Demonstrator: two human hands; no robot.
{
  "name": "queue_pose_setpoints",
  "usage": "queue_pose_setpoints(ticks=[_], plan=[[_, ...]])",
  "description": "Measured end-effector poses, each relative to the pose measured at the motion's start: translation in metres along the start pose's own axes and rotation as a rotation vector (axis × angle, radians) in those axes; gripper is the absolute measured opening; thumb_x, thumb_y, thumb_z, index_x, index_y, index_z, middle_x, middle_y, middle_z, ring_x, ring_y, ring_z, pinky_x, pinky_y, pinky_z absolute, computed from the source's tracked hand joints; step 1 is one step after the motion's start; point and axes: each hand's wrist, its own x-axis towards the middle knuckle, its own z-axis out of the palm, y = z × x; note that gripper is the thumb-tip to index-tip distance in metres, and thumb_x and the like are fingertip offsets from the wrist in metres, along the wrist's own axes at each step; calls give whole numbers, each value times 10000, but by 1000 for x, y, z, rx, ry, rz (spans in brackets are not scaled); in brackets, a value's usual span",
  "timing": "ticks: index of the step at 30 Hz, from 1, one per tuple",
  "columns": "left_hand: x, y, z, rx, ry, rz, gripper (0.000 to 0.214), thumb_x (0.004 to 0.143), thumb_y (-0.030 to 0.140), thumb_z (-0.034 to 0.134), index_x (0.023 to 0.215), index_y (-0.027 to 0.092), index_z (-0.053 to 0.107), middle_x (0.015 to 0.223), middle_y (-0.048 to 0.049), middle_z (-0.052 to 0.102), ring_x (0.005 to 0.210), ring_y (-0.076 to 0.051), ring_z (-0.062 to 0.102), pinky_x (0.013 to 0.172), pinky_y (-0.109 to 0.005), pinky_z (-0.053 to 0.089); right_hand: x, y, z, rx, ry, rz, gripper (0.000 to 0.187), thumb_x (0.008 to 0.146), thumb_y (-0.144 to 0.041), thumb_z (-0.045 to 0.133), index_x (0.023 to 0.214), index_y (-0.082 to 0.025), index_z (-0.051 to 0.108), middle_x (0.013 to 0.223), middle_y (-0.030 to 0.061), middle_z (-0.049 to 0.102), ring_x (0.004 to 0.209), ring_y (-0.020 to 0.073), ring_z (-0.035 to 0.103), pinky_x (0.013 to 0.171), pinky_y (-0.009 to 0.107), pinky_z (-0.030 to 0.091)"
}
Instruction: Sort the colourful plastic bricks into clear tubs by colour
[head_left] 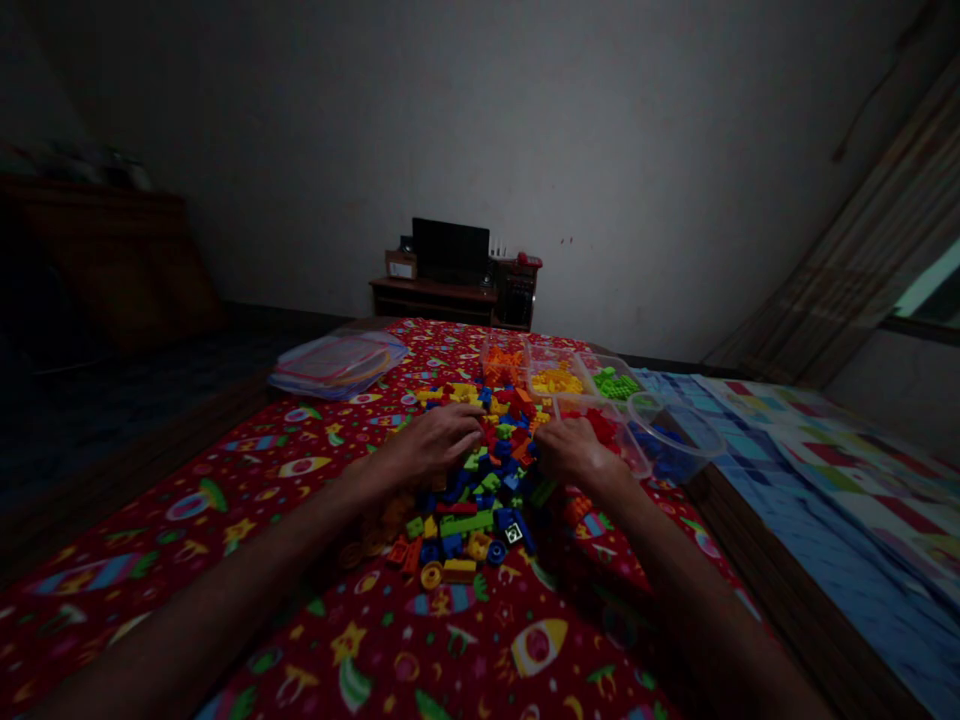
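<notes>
A heap of mixed toy building bricks (469, 522) in red, blue, green, yellow and orange lies on a red patterned cloth (289, 540). Over the left side of the heap is my left hand (444, 436), its fingers stretched out with the thumb apart and nothing visible in it. My right hand (574, 448) is at the heap's right side, close to a clear tub of red bricks (596, 425). Its fingers are curled together, and whatever they may hold is hidden.
Beyond the heap stand clear tubs of orange bricks (504, 366), yellow bricks (556, 378) and green bricks (615, 383). A round tub of blue bricks (667, 450) sits at the right. Clear lids (337, 362) are stacked at the far left.
</notes>
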Motion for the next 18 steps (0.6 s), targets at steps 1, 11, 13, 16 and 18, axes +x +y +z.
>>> queue_pose_setpoints(ticks=[1, 11, 13, 16, 18], plan=[[1, -1, -2, -33, 27, -18, 331, 933, 297, 381, 887, 181, 687, 1120, -85, 672, 1000, -195, 636, 887, -318, 508, -1, -2, 1, -4, 9, -3, 336, 815, -108, 442, 1074, -153, 652, 1051, 145, 677, 993, 240, 621, 783, 327, 458], [-3, -29, -4, -60, 226, -137, 355, 897, 355, 395, 834, 175, 695, 1014, -89, 708, 943, -199, 658, 863, -344, 529, -1, 3, 2, 3, 5, -52, 284, 819, -142, 457, 1034, -135, 643, 1013, 128, 674, 922, 200, 618, 726, 273, 423], [-5, -34, -3, -48, 236, -167, 354, 889, 355, 396, 824, 179, 696, 1012, -89, 711, 939, -200, 659, 860, -349, 533, -2, 2, 1, 6, 1, -49, 279, 830, -139, 448, 1029, -135, 643, 1016, 128, 671, 912, 192, 618, 712, 263, 415], [-6, -37, -2, -45, 237, -182, 346, 879, 343, 401, 801, 176, 694, 1001, -95, 713, 933, -203, 661, 851, -351, 539, -1, 0, 0, 47, -37, -68, 269, 840, -153, 459, 1031, -143, 649, 1035, 126, 667, 905, 189, 619, 678, 250, 407], [-5, -37, -2, -51, 244, -175, 347, 876, 338, 403, 788, 168, 693, 991, -104, 713, 929, -209, 661, 852, -358, 538, 1, -1, 1, 118, -33, -102, 267, 839, -180, 490, 1057, -158, 644, 1045, 115, 666, 912, 189, 615, 665, 242, 401]])
